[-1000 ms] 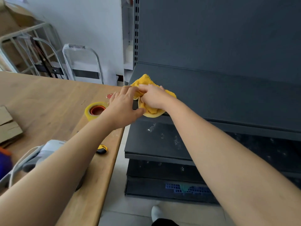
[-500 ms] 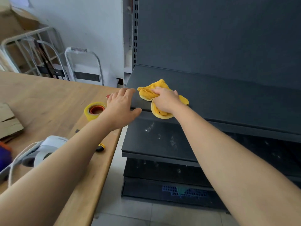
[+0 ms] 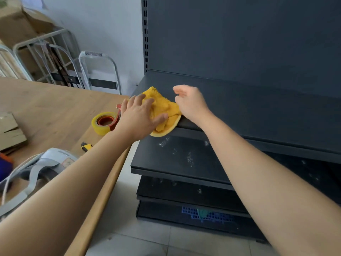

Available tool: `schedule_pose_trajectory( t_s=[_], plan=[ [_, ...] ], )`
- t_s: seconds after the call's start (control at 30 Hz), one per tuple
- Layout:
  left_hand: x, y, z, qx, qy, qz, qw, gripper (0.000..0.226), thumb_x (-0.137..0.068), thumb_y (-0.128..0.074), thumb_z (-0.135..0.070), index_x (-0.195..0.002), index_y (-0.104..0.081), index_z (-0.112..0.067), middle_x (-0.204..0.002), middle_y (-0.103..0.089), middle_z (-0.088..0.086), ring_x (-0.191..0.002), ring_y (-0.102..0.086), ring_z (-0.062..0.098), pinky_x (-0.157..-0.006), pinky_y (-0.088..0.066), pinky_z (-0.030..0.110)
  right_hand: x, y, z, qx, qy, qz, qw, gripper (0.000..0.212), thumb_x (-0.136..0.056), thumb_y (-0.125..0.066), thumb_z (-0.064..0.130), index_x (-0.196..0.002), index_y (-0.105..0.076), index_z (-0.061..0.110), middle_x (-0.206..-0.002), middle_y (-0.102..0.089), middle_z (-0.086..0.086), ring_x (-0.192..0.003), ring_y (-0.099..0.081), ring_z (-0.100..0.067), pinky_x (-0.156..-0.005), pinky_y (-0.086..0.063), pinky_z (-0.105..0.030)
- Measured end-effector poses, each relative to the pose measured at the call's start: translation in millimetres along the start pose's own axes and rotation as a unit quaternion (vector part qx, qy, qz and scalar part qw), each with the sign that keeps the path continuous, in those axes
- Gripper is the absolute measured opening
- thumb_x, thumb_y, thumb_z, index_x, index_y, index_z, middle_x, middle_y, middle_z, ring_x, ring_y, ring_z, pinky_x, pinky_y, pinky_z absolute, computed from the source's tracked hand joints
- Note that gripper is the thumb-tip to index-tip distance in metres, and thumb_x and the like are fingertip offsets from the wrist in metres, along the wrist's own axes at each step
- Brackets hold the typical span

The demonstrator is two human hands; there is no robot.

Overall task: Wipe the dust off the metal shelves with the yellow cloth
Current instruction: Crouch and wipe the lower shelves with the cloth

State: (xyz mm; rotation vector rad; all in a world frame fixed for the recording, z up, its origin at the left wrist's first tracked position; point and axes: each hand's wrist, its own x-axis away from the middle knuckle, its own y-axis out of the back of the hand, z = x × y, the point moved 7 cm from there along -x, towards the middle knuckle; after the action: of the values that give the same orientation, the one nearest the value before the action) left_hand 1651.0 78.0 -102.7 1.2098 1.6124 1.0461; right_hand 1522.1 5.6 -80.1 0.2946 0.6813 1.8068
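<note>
Left hand (image 3: 140, 117): fingers spread, palm down on the cloth; half a second ago it rested on the shelf's left front corner, off the cloth.
Right hand (image 3: 190, 103): open and lifted, fingers loose, at the cloth's right edge; half a second ago it gripped the cloth.
Cloth (image 3: 166, 111): yellow, bunched, on the top shelf's left front corner, one fold hanging over the front lip.
Top shelf (image 3: 258, 111): dark metal; bare surface runs right and back from the cloth to the back panel (image 3: 239, 37).
Lower shelf (image 3: 177, 156): juts further forward, speckled with pale dust.
Table (image 3: 55, 108): wooden, its edge just left of the shelves with a narrow strip of floor between.
Tape roll (image 3: 105, 122): yellow, on the table, beside the left wrist.
</note>
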Motion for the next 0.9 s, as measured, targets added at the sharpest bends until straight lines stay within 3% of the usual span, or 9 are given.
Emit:
schedule_pose_trajectory(
  t_s=[0.1, 0.2, 0.27, 0.43, 0.63, 0.77, 0.9],
  plan=[
    [-11, -7, -7, -0.056, 0.015, 0.042, 0.997, 0.078, -0.080, -0.039, -0.072, -0.144, -0.023, -0.030, -0.147, -0.033, 0.010, -0.136, -0.026, 0.034, -0.113, -0.013, 0.047, 5, 14, -12, 0.161, 0.021, 0.009, 0.987, 0.042, -0.095, -0.040, 0.013, -0.137, -0.047, 0.010, -0.140, -0.050, -0.006, -0.129, -0.045, -0.023, -0.102, -0.037, -0.030],
    [-19, -14, -10, -0.073, 0.066, 0.062, 0.993, 0.073, -0.078, -0.042, -0.069, -0.137, -0.035, -0.026, -0.142, -0.035, 0.014, -0.131, -0.029, 0.039, -0.110, -0.019, 0.050, 12, 21, -22, 0.289, 0.056, 0.030, 0.955, 0.033, -0.097, -0.039, 0.015, -0.124, -0.052, 0.001, -0.126, -0.056, -0.011, -0.123, -0.045, -0.028, -0.096, -0.038, -0.035],
    [-20, -21, -13, -0.077, 0.090, 0.064, 0.991, 0.068, -0.080, -0.038, -0.065, -0.134, -0.038, -0.024, -0.141, -0.036, 0.014, -0.130, -0.029, 0.041, -0.109, -0.017, 0.052, 18, 23, -31, 0.328, 0.069, 0.048, 0.941, 0.031, -0.098, -0.039, 0.018, -0.122, -0.051, 0.002, -0.126, -0.055, -0.010, -0.130, -0.039, -0.028, -0.101, -0.033, -0.034],
    [-13, -26, -24, -0.113, 0.070, 0.010, 0.991, 0.055, -0.088, -0.030, -0.055, -0.127, -0.043, -0.018, -0.132, -0.047, 0.014, -0.124, -0.037, 0.039, -0.106, -0.020, 0.052, 29, 31, -48, 0.368, 0.090, 0.066, 0.923, 0.041, -0.101, -0.038, 0.027, -0.137, -0.040, 0.008, -0.145, -0.042, -0.006, -0.144, -0.021, -0.024, -0.118, -0.015, -0.036],
    [7, -35, -45, -0.104, 0.030, -0.058, 0.992, 0.046, -0.092, -0.031, -0.047, -0.117, -0.049, -0.012, -0.121, -0.055, 0.012, -0.117, -0.044, 0.036, -0.107, -0.023, 0.048, 47, 30, -54, 0.374, 0.131, 0.074, 0.915, 0.049, -0.101, -0.037, 0.032, -0.144, -0.032, 0.009, -0.151, -0.033, -0.006, -0.146, -0.015, -0.023, -0.119, -0.009, -0.037],
    [27, -35, -57, -0.106, 0.007, -0.099, 0.989, 0.055, -0.085, -0.021, -0.050, -0.108, -0.054, -0.012, -0.114, -0.061, 0.008, -0.111, -0.052, 0.032, -0.102, -0.032, 0.045, 61, 25, -53, 0.365, 0.172, 0.075, 0.912, 0.050, -0.101, -0.037, 0.033, -0.144, -0.031, 0.009, -0.151, -0.033, -0.006, -0.146, -0.015, -0.024, -0.119, -0.008, -0.038],
    [56, -37, -63, -0.046, 0.006, -0.137, 0.989, 0.058, -0.081, -0.025, -0.045, -0.112, -0.056, -0.007, -0.120, -0.059, 0.012, -0.111, -0.052, 0.036, -0.093, -0.039, 0.046, 77, 17, -52, 0.365, 0.209, 0.071, 0.905, 0.053, -0.099, -0.041, 0.032, -0.145, -0.029, 0.008, -0.153, -0.031, -0.008, -0.146, -0.016, -0.026, -0.120, -0.006, -0.040]
  ],
)
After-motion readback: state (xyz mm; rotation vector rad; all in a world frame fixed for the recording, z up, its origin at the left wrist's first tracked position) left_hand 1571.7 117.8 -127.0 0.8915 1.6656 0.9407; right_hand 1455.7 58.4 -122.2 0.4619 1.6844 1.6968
